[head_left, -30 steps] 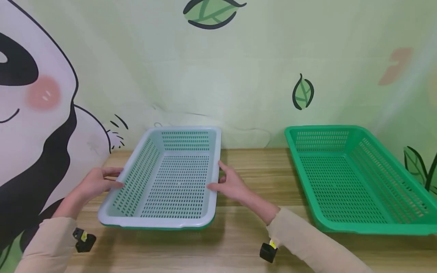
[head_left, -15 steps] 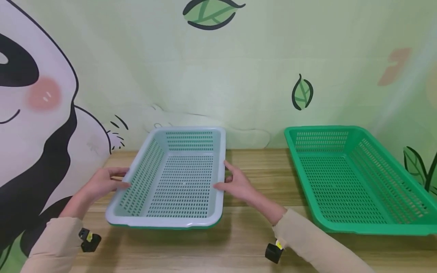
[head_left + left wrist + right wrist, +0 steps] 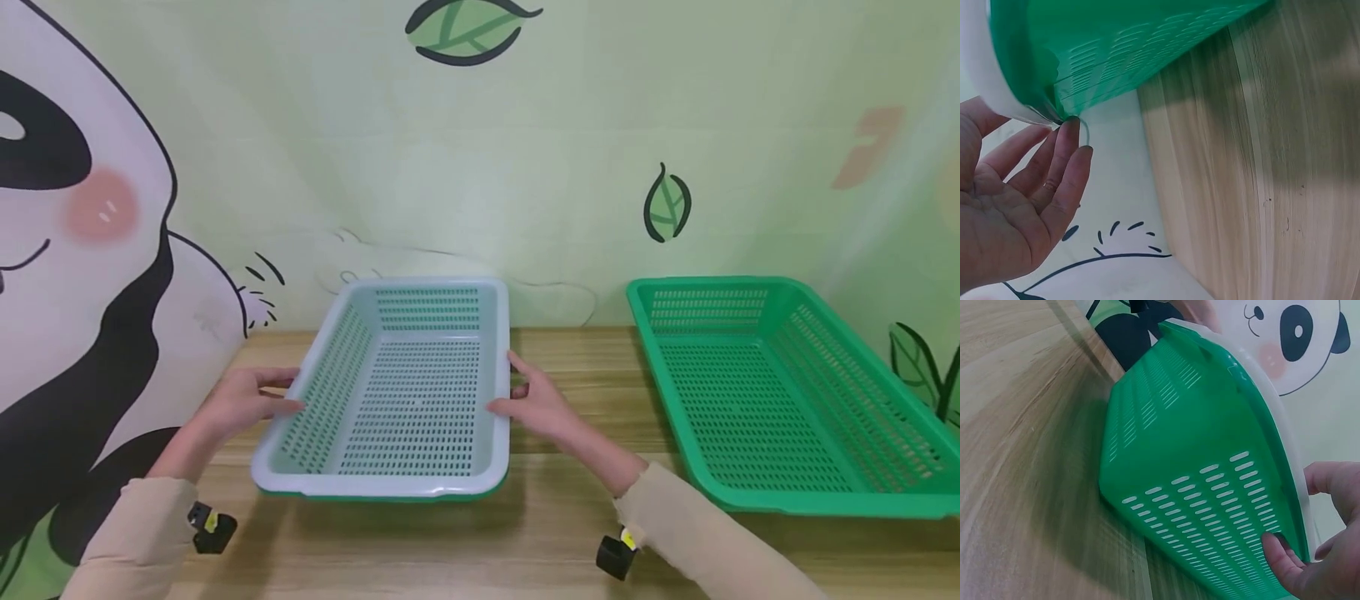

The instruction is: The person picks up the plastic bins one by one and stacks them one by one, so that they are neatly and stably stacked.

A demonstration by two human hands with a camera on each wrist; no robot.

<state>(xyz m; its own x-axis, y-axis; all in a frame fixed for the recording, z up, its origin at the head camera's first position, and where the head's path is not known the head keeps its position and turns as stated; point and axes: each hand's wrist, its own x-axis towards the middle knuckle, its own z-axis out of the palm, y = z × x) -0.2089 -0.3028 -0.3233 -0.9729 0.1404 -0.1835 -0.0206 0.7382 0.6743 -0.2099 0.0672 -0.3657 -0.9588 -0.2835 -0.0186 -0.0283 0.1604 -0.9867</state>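
White basket [image 3: 405, 392] sat centre-left of the head frame on the table [image 3: 570, 533], nested on a green one: a green edge showed under its near rim, and both wrist views showed a green slotted underside with the white rim over it. Far end was close to the wall [image 3: 525, 167]; whether it touched, couldn't tell. Near rim sat back from the bottom of the frame, with bare table in front of it.

A strip of bare table lay between its right rim and the second green basket [image 3: 780, 400] at the right of the frame; the two were well apart. That basket's right side ran out to the frame edge. To the left, the panda mural [image 3: 82, 275] closed in near my left hand [image 3: 243, 404].

No brand, label or readable writing on either basket.

My left hand was on the left long rim, thumb on top, fingers mostly straight and reaching under the lip [image 3: 1066, 134]. My right hand [image 3: 536, 404] mirrored it on the right long rim, thumb over the top and fingertips against the green underside [image 3: 1279, 550]. Hands were apart, one per side, basket held between them.
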